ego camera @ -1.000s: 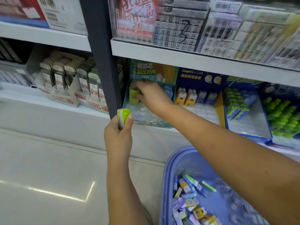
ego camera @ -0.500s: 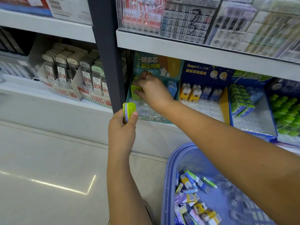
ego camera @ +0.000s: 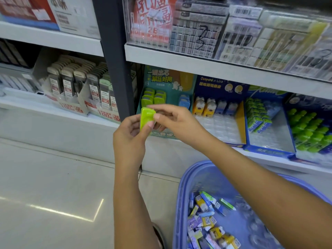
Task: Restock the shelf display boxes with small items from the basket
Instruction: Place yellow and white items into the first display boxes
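The green item (ego camera: 146,116) is held in both hands at once. The left hand (ego camera: 130,137) holds it from below, thumb pressed on the near face and fingers curled behind. The right hand (ego camera: 177,121) comes in from the right and pinches the top right corner between thumb and forefinger, its other fingers loosely spread. The item stands nearly upright in this double grip. Its long axis runs from the left thumb up and away toward the shelf, with the broad face turned to the person. Straight beyond the grip, and close to it, is the teal display box (ego camera: 167,79). The standing green row (ego camera: 151,97) in the box sits just above and behind the held piece, with a few blue ones (ego camera: 184,102) off to the right. The free slots probably lie right behind the fingers, though the hands hide them. The right hand is nearer the box, so it looks the likelier one to carry the piece forward. The basket (ego camera: 180,194) lies well below the grip, to the right
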Demonstrator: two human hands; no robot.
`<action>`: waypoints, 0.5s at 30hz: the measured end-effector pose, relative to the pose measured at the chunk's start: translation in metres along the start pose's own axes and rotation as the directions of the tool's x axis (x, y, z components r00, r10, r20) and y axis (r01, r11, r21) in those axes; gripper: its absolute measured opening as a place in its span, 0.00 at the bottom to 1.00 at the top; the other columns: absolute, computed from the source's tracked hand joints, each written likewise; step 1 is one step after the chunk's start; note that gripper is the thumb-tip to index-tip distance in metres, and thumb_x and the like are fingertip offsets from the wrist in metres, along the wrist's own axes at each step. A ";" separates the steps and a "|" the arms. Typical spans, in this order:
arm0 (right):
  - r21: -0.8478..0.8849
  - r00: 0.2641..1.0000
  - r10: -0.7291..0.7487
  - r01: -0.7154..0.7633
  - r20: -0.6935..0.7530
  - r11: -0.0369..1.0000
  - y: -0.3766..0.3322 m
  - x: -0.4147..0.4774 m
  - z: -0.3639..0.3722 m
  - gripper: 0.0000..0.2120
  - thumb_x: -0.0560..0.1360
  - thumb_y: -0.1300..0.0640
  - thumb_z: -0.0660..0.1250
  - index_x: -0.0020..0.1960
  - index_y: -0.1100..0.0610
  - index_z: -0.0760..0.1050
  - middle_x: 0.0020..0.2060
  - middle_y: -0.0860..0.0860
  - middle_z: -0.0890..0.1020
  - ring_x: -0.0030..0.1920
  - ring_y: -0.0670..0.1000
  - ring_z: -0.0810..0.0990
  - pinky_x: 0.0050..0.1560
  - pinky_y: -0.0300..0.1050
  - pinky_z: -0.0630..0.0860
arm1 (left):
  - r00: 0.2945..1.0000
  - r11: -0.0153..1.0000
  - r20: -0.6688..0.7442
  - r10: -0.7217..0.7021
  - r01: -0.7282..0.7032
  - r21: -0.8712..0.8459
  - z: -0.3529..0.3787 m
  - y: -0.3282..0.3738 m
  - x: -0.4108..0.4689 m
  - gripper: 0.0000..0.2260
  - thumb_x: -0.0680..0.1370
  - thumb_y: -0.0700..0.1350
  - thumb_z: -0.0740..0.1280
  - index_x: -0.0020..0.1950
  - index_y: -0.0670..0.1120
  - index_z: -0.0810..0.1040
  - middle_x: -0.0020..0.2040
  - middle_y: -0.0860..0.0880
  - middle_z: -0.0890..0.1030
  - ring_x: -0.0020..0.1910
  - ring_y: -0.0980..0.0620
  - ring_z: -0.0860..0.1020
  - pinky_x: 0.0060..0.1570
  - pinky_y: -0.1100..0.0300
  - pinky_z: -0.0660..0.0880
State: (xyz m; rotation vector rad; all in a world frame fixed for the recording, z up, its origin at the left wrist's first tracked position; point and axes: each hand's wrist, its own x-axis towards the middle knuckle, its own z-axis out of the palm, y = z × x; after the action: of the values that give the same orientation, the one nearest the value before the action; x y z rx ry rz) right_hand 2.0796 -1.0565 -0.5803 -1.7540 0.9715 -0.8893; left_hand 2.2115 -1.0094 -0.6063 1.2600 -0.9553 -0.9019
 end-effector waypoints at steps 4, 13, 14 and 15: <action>-0.104 0.985 -0.014 -0.004 -0.173 0.995 0.000 0.005 -0.013 0.10 0.72 0.60 0.71 0.52 0.51 0.78 0.43 0.50 0.81 0.42 0.48 0.80 0.47 0.44 0.80 | 0.997 0.990 0.043 0.071 -0.075 0.117 0.013 0.002 0.001 0.14 0.75 0.43 0.70 0.60 0.45 0.78 0.51 0.53 0.82 0.47 0.64 0.80 0.43 0.75 0.73; -0.609 0.968 -0.162 0.012 -0.191 0.793 0.028 0.034 -0.016 0.12 0.75 0.60 0.67 0.58 0.61 0.76 0.48 0.58 0.81 0.48 0.55 0.79 0.49 0.47 0.74 | 0.962 0.668 0.273 0.020 -0.216 0.712 0.030 -0.017 0.001 0.22 0.78 0.49 0.65 0.70 0.41 0.69 0.69 0.46 0.71 0.71 0.48 0.63 0.63 0.61 0.61; -0.642 0.970 -0.164 0.012 -0.177 0.767 0.030 0.037 -0.015 0.13 0.75 0.60 0.67 0.59 0.61 0.76 0.50 0.59 0.81 0.50 0.56 0.79 0.50 0.48 0.74 | 0.961 0.657 0.277 0.015 -0.219 0.721 0.030 -0.017 0.002 0.22 0.78 0.49 0.65 0.69 0.41 0.70 0.70 0.46 0.71 0.71 0.48 0.63 0.64 0.61 0.61; -0.661 0.973 -0.157 0.008 -0.166 0.750 0.031 0.039 -0.014 0.13 0.76 0.59 0.66 0.60 0.61 0.76 0.52 0.60 0.80 0.51 0.57 0.79 0.51 0.48 0.74 | 0.960 0.652 0.279 0.010 -0.218 0.726 0.029 -0.017 0.002 0.22 0.78 0.49 0.65 0.69 0.41 0.70 0.70 0.46 0.71 0.71 0.48 0.63 0.65 0.60 0.61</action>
State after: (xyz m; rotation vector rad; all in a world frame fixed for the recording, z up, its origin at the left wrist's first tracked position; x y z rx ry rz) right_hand 2.0769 -1.1053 -0.5987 -2.3435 1.4921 -0.8574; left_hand 2.1846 -1.0232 -0.6210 1.7769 -1.7157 -0.5610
